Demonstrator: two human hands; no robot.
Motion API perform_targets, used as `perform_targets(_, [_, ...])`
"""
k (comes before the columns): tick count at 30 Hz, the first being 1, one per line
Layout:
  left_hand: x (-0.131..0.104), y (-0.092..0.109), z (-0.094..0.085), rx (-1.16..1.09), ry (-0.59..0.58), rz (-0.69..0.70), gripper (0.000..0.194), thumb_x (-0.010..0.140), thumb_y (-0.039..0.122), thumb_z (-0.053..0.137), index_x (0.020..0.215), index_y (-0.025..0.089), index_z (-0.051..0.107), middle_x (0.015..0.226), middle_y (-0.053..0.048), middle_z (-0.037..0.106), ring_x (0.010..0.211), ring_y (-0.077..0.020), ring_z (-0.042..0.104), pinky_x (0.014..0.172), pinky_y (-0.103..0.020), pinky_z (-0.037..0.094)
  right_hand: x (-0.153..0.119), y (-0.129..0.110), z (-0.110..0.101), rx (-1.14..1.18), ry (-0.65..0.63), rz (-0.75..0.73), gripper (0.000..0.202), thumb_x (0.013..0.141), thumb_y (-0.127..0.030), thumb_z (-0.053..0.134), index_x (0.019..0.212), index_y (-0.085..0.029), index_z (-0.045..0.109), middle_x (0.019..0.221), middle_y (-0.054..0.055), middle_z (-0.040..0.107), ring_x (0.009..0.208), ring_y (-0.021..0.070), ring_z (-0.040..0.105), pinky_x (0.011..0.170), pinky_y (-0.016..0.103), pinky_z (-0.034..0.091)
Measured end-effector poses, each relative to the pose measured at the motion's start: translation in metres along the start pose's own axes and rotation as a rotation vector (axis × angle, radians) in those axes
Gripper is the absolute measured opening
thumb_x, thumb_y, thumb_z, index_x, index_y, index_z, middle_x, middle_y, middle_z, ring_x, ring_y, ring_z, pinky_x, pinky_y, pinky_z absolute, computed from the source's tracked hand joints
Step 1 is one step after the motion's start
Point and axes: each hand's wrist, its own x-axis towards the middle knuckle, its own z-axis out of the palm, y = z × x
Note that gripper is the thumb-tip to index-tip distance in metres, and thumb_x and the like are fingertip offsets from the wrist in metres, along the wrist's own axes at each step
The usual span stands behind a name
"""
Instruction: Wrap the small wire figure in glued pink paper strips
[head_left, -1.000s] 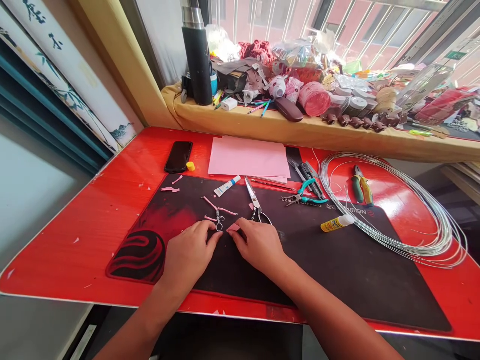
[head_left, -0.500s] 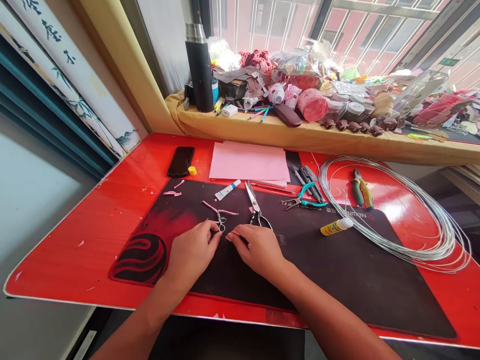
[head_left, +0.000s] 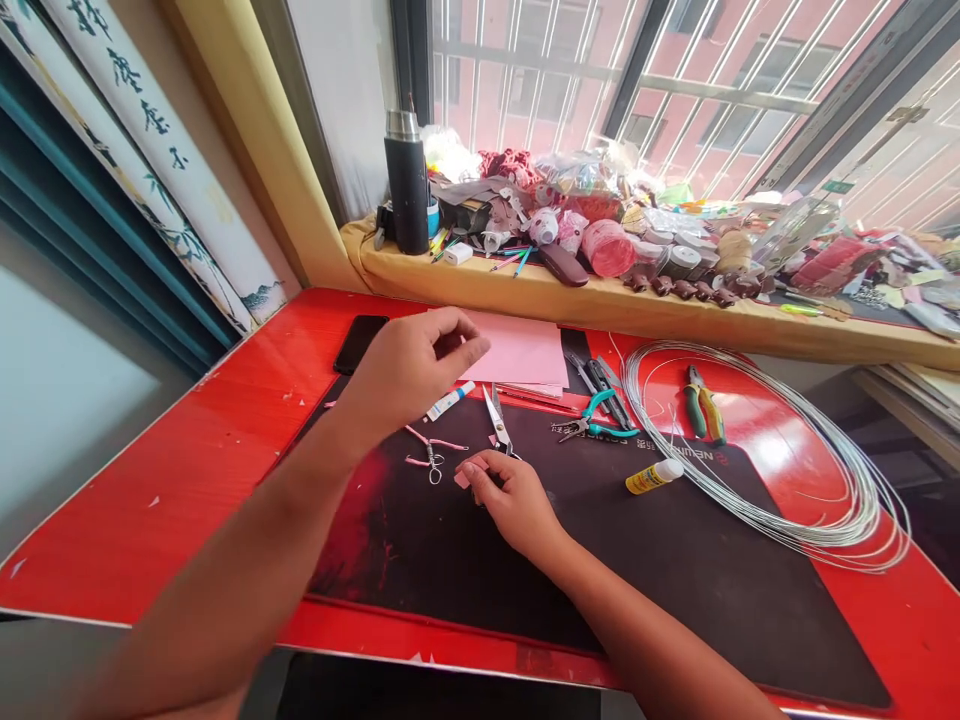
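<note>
My left hand is raised above the mat, over the near edge of the pink paper sheets. Its thumb and bent forefinger stand a little apart, and I see nothing between them. Low over the mat, my right hand pinches a small pink paper piece between thumb and fingers. Just left of it lies a small wire figure with pink-wrapped arms and loops at its lower end. Scissors lie behind my right hand, their handles partly covered. A white-and-blue glue tube rests beside the left wrist.
Right of my hands are teal pliers, utility knives, a yellow glue bottle, a coil of silver wire and green-yellow pliers. A phone lies back left. A flask stands on the cluttered sill.
My left hand has left the wire figure's side and risen up and forward. My right hand stays low, the pink paper piece now showing more clearly. The view has tilted slightly upward.
</note>
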Motion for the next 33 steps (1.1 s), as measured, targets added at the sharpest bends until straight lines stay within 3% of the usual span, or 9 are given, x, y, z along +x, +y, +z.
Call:
perform_targets(2, [-0.004,-0.025,0.002,0.076,-0.098,0.036,0.023,0.096,0.041,0.066,0.090,0.020,0.074,0.074,0.002,0.069,0.066,-0.0145,0.058,0.064,-0.027,0.040,0.004,-0.003,-0.003,0.078,-0.035,0.042,0.025,0.100,-0.036,0.059,0.088,-0.020,0.074,0.067,-0.002,0.061,0.058,0.0132,0.051,0.056,0.024,0.038])
perform_targets(6, [-0.035,-0.077,0.016,0.195,-0.344,0.105,0.017,0.099,0.030,0.059,0.094,0.022,0.074,0.091,-0.002,0.075,0.082,-0.0188,0.066,0.074,-0.031,0.045,0.012,-0.012,-0.003,0.145,-0.088,0.077,0.020,0.098,-0.029,0.057,0.092,-0.020,0.074,0.071,-0.002,0.065,0.052,0.0108,0.053,0.053,0.023,0.040])
perform_targets(9, [-0.056,-0.096,0.020,0.231,-0.401,0.143,0.018,0.101,0.024,0.056,0.097,0.022,0.073,0.097,-0.004,0.075,0.093,-0.0211,0.068,0.083,-0.033,0.048,0.018,-0.014,0.003,0.152,-0.058,0.053,0.021,0.098,-0.030,0.057,0.093,-0.020,0.075,0.072,-0.002,0.067,0.052,0.0107,0.054,0.053,0.023,0.041])
perform_targets(16, [-0.075,-0.094,0.031,0.443,-0.522,0.251,0.022,0.102,0.017,0.055,0.104,0.020,0.077,0.101,-0.008,0.071,0.100,-0.0258,0.063,0.090,-0.040,0.050,0.013,-0.002,0.003,0.044,0.070,-0.042,0.030,0.102,-0.041,0.057,0.098,-0.020,0.078,0.059,-0.003,0.060,0.056,0.0137,0.053,0.057,0.025,0.040])
perform_targets(22, [-0.079,-0.095,0.038,0.543,-0.545,0.271,0.020,0.100,0.016,0.057,0.100,0.018,0.077,0.097,-0.009,0.068,0.095,-0.0265,0.060,0.086,-0.042,0.050,0.009,-0.002,-0.002,-0.003,0.045,-0.014,0.032,0.103,-0.040,0.055,0.101,-0.019,0.080,0.057,-0.003,0.058,0.053,0.0139,0.053,0.056,0.025,0.039])
perform_targets(29, [-0.077,-0.094,0.040,0.490,-0.528,0.251,0.022,0.099,0.015,0.055,0.089,0.020,0.074,0.090,-0.008,0.067,0.090,-0.0253,0.061,0.083,-0.039,0.049,0.009,-0.002,-0.002,-0.007,0.045,-0.051,0.038,0.104,-0.046,0.055,0.093,-0.021,0.081,0.059,-0.001,0.059,0.056,0.0143,0.051,0.057,0.025,0.038])
perform_targets(33, [-0.073,-0.092,0.033,0.456,-0.526,0.212,0.022,0.098,0.015,0.054,0.086,0.020,0.071,0.090,-0.007,0.069,0.090,-0.0253,0.061,0.082,-0.039,0.048,0.008,-0.004,-0.002,0.044,0.061,-0.045,0.039,0.103,-0.046,0.057,0.090,-0.020,0.082,0.060,-0.001,0.059,0.057,0.0137,0.048,0.056,0.025,0.037])
